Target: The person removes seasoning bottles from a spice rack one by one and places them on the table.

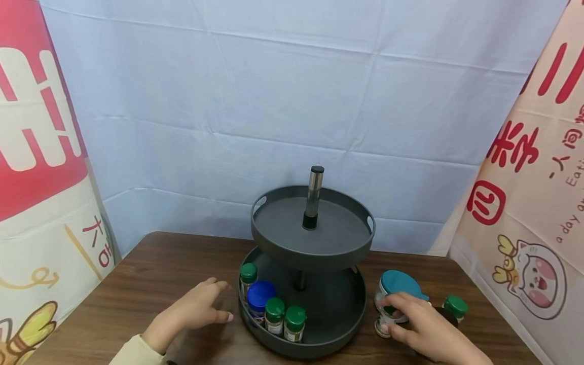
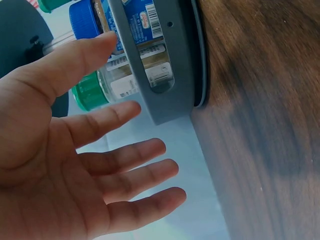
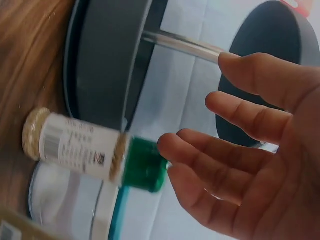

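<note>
My left hand (image 1: 193, 309) is held just left of the lower tray, fingers spread and nothing in its grasp. Along that tray's left and front rim stand several jars: a green-capped spice jar (image 1: 248, 274), a blue-lidded jar (image 1: 260, 299), and more green-capped spice jars (image 1: 294, 324). On the table to the right, my right hand (image 1: 424, 324) hovers by another spice jar (image 3: 80, 147). Its fingertips are close to the green cap (image 3: 145, 164), but not wrapped round it; whether they touch cannot be told. The left palm (image 2: 50, 175) faces its camera, bare.
A two-tier dark grey round stand (image 1: 315, 256) with a central metal post (image 1: 315, 192) occupies the table's middle. Behind my right hand sits a teal-lidded container (image 1: 401, 284). Farther right, another green-capped jar (image 1: 455, 305) is partly hidden. Cloth (image 1: 228, 101) hangs behind the wooden table (image 1: 173, 258).
</note>
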The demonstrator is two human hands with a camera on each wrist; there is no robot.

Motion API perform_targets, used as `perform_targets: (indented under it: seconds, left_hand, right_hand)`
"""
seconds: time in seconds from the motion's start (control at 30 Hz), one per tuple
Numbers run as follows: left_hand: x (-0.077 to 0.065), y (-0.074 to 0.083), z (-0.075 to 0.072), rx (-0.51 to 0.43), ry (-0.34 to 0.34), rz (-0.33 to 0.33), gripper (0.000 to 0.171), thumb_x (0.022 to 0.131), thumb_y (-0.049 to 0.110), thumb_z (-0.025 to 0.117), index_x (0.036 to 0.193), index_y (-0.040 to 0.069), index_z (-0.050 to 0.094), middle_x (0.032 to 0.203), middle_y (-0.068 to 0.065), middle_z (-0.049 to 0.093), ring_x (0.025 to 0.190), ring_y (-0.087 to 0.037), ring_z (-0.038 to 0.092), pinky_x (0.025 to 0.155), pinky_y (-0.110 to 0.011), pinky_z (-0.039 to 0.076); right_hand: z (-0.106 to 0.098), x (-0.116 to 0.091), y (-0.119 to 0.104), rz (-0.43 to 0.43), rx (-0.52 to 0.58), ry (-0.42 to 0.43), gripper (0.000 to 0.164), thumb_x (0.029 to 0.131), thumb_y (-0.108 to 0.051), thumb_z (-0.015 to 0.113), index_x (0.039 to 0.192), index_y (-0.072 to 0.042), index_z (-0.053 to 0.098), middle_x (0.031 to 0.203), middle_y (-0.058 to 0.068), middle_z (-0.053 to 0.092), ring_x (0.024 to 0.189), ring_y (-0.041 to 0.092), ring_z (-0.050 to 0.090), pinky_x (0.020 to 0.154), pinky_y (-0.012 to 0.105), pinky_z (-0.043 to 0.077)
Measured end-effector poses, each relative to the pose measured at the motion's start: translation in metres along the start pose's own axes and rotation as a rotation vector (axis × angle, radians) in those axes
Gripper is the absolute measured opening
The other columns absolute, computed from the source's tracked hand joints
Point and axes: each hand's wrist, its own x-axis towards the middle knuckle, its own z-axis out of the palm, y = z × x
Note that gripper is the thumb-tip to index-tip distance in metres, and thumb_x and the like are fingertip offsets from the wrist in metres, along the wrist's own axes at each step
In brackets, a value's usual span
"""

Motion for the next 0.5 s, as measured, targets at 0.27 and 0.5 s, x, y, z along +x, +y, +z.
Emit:
perform_targets:
  seconds: [0.27, 0.5]
  left_hand:
    - [-0.007, 0.007, 0.003, 0.151, 0.065, -0.039, 0.060, 0.073, 0.026, 0.079, 0.119, -0.004, 0.056, 0.120, -0.028, 0.048, 0.108, -0.043, 0.049, 0.083, -0.055, 0.044]
    - [-0.010, 0.010, 0.007, 0.204, 0.088, -0.031, 0.061, 0.073, 0.028, 0.079, 0.119, -0.005, 0.056, 0.118, -0.026, 0.050, 0.105, -0.041, 0.051, 0.080, -0.056, 0.045]
  right_hand:
    - [0.016, 0.022, -0.002, -0.005, 0.036, -0.035, 0.040, 0.090, -0.032, 0.062, 0.115, -0.001, 0.057, 0.098, 0.002, 0.058, 0.068, 0.006, 0.050, 0.054, 0.026, 0.044]
    - [0.026, 0.037, -0.006, 0.128, -0.029, -0.003, 0.033, 0.086, -0.017, 0.066, 0.109, 0.004, 0.057, 0.097, 0.012, 0.061, 0.075, 0.022, 0.060, 0.058, 0.033, 0.048]
